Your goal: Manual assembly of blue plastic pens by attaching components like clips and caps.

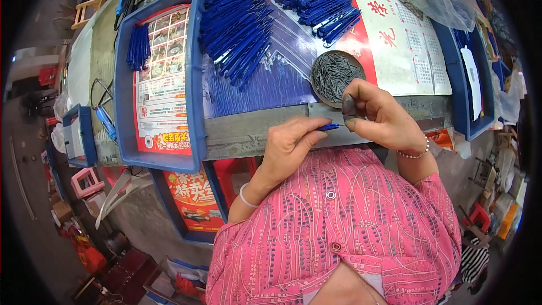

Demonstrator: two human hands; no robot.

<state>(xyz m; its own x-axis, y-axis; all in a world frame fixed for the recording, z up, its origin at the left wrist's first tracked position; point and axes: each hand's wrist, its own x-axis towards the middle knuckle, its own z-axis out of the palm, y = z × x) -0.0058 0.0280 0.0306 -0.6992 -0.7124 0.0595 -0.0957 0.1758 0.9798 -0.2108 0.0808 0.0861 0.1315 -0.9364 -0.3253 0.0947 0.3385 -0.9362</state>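
At far left, on the grey floor, a pale pink plastic stool; above it, a small blue plastic tray. Next, on the worn grey tabletop, a large rectangular blue plastic tray, lined with a red-and-white printed sheet and bearing a small bundle of dark blue sticks. Further right, big heaps of glossy dark blue sticks on a blue-and-white printed sheet, then a round, shallow brown bowl full of slim grey pins. Beyond, a red-and-cream calendar sheet, a crumpled clear plastic bag and another blue plastic tray. Toward the right rim, perhaps bags and boxes, too distorted for certainty.

Near the table's front edge, just below the bowl: left hand, thumb and fingertips pinched on a slim, shiny dark blue piece, mostly covered by the grip, with a thin metal shaft at its right end. Alongside, right hand, thumb and dark-capped forefinger close together by the shaft; cannot tell whether gripping it.
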